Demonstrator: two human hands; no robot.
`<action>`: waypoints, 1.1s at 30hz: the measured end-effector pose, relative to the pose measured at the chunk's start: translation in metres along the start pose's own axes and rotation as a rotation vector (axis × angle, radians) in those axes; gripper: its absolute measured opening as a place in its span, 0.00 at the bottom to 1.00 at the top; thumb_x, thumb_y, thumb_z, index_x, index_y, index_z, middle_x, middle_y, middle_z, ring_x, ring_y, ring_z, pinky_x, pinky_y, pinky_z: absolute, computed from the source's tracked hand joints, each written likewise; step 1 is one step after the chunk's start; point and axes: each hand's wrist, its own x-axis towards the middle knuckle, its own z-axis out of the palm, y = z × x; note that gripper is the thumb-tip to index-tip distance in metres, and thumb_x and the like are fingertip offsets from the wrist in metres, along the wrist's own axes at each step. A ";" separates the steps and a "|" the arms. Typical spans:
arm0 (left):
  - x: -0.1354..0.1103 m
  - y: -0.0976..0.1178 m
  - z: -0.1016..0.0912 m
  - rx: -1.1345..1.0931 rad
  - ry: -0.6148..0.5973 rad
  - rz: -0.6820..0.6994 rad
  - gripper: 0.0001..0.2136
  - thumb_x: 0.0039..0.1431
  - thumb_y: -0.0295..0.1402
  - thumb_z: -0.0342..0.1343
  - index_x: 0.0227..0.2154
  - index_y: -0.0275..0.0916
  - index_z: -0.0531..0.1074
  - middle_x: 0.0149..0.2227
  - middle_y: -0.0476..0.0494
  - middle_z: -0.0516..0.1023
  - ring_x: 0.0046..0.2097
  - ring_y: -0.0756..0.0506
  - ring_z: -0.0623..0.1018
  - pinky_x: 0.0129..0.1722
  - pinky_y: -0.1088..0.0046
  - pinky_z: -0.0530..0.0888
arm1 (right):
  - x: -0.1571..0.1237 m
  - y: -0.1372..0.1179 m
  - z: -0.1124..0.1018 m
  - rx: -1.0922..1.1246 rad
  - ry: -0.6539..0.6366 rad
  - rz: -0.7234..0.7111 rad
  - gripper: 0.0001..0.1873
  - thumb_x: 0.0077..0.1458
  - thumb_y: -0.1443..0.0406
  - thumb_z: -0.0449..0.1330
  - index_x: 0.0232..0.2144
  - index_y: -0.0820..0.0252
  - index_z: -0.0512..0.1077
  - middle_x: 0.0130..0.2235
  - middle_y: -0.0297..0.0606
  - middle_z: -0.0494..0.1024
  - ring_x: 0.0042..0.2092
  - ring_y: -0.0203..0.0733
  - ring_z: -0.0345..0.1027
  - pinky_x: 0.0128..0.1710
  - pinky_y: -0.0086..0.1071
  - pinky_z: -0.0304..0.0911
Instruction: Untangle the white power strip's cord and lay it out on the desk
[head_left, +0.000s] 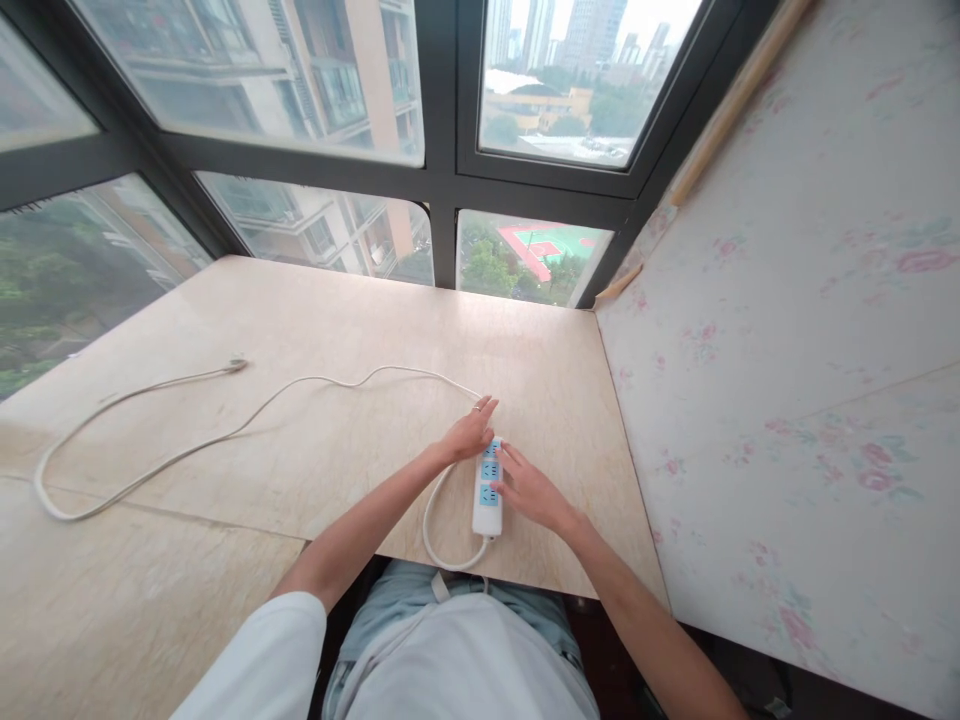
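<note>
A white power strip (487,518) with light-blue socket panels lies lengthwise near the front edge of the pale ledge. Its white cord (431,530) leaves the near end, loops round the left side and passes beneath my left hand (469,432). That hand is over the strip's far end, fingers stretched out to the upper right, and hides part of the cord. My right hand (531,490) rests against the strip's right side, its fingers apart and the tips over the sockets. Away to the left, the cord curves back and ends in a plug (237,365).
The pale ledge (337,320) has a seam running across its left part. Dark-framed windows (442,120) border it behind and at the left. A wall with floral paper (780,330) stands on the right. My lap is just below the front edge.
</note>
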 end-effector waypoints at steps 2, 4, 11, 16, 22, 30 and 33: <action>-0.013 -0.001 -0.009 0.041 -0.002 -0.066 0.31 0.61 0.31 0.48 0.66 0.30 0.48 0.69 0.26 0.45 0.64 0.35 0.63 0.57 0.57 0.68 | 0.014 0.006 -0.015 -0.045 0.061 -0.021 0.28 0.59 0.68 0.50 0.62 0.60 0.61 0.63 0.48 0.64 0.64 0.47 0.57 0.64 0.46 0.54; -0.030 0.001 -0.017 0.073 0.054 -0.155 0.32 0.64 0.36 0.47 0.66 0.29 0.45 0.69 0.24 0.42 0.64 0.33 0.63 0.56 0.55 0.68 | 0.033 0.011 -0.032 -0.090 0.141 -0.027 0.31 0.55 0.75 0.47 0.60 0.60 0.63 0.60 0.46 0.69 0.61 0.44 0.62 0.62 0.44 0.58; -0.091 0.044 -0.007 -0.019 0.212 -0.380 0.47 0.54 0.59 0.52 0.65 0.28 0.46 0.65 0.22 0.57 0.65 0.31 0.60 0.61 0.56 0.61 | 0.127 -0.010 -0.058 -0.472 0.030 -0.445 0.35 0.50 0.81 0.46 0.59 0.59 0.65 0.62 0.44 0.66 0.64 0.42 0.56 0.61 0.43 0.57; -0.090 0.078 0.023 0.064 0.193 -0.450 0.50 0.46 0.55 0.61 0.65 0.29 0.48 0.63 0.22 0.59 0.62 0.28 0.63 0.58 0.51 0.60 | 0.189 -0.028 -0.040 -0.844 -0.297 -0.615 0.27 0.55 0.78 0.52 0.56 0.58 0.69 0.66 0.47 0.59 0.67 0.48 0.50 0.62 0.46 0.54; -0.094 0.065 0.025 0.102 0.218 -0.505 0.43 0.43 0.42 0.63 0.62 0.32 0.54 0.58 0.29 0.66 0.59 0.32 0.65 0.57 0.56 0.60 | 0.207 -0.004 -0.051 -0.929 -0.336 -0.585 0.18 0.54 0.71 0.60 0.48 0.58 0.74 0.63 0.48 0.64 0.66 0.51 0.52 0.64 0.47 0.47; -0.114 0.029 0.003 0.129 0.194 -0.442 0.31 0.44 0.38 0.62 0.54 0.37 0.63 0.53 0.34 0.69 0.54 0.35 0.68 0.54 0.60 0.63 | 0.178 0.039 -0.091 -0.919 -0.168 -0.455 0.12 0.57 0.65 0.60 0.44 0.62 0.76 0.65 0.50 0.61 0.68 0.52 0.48 0.66 0.49 0.39; -0.115 0.017 -0.004 0.129 0.200 -0.418 0.30 0.45 0.36 0.61 0.53 0.36 0.63 0.54 0.32 0.68 0.55 0.34 0.67 0.54 0.60 0.63 | 0.164 0.046 -0.101 -0.894 -0.100 -0.424 0.10 0.59 0.66 0.58 0.42 0.61 0.76 0.65 0.48 0.62 0.67 0.52 0.48 0.66 0.51 0.34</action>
